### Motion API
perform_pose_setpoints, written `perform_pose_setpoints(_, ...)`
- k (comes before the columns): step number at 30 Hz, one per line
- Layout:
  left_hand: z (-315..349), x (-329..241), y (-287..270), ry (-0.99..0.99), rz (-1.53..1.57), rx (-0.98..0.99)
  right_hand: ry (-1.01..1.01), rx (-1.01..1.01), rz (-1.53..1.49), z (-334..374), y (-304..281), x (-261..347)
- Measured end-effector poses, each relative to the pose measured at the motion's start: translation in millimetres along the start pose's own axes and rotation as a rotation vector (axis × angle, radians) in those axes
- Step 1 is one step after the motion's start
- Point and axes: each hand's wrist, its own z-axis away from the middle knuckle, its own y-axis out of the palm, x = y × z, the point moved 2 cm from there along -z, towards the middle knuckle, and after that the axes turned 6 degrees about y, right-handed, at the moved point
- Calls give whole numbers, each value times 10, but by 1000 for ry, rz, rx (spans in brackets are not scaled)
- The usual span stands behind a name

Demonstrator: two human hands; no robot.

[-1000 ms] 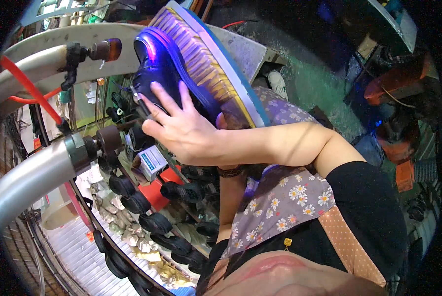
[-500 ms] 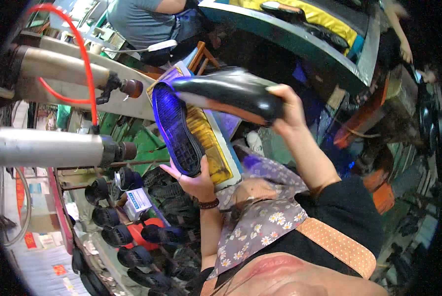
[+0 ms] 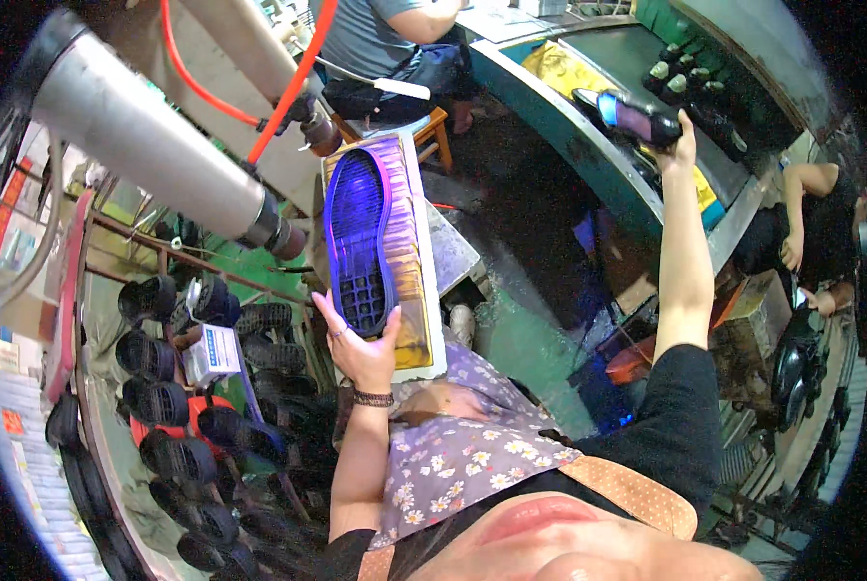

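Note:
My left hand (image 3: 364,353) grips the heel end of a black shoe sole (image 3: 358,228), thumb and fingers on opposite edges. The sole lies tread pattern showing on a stained yellow board with a pale border (image 3: 414,344), under violet-blue light. Stretched far out to the right, my right hand (image 3: 680,150) is closed on one end of a glossy black shoe upper (image 3: 639,121). That upper is above a yellow cloth (image 3: 554,70) on a long bench with a green-grey edge (image 3: 569,126). Another dark shoe lies partly hidden beneath it.
Metal cylinders (image 3: 152,136) with red hoses reach in at the left. Below them, a rack holds several black soles (image 3: 177,460) and a small white box (image 3: 211,355). A person in grey (image 3: 361,44) sits ahead beside a wooden stool (image 3: 438,131); another person's arm (image 3: 794,223) shows at right.
My right hand has carried the black shoe upper away from the sole, outward to the far right over the bench. My left hand still grips the sole. The whole view has shifted.

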Motion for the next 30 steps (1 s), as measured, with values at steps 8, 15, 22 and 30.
perform_pose_setpoints(8, 30, 208, 250, -36, -26, 6, -121, -73, -120, -246, 181, -982)
perform_pose_setpoints(15, -48, 334, 346, -120, 430, 5, 307, -71, 42, 1074, -7, -2189)
perform_pose_setpoints(22, 721, 1429, 5, -489, 471, -297, 704, -85, 392, 2103, -934, -3082)
perform_pose_setpoints(30, 2084, 2127, 572, -1028, 626, 399, 422, 425, 1231, 3042, -928, -3665)
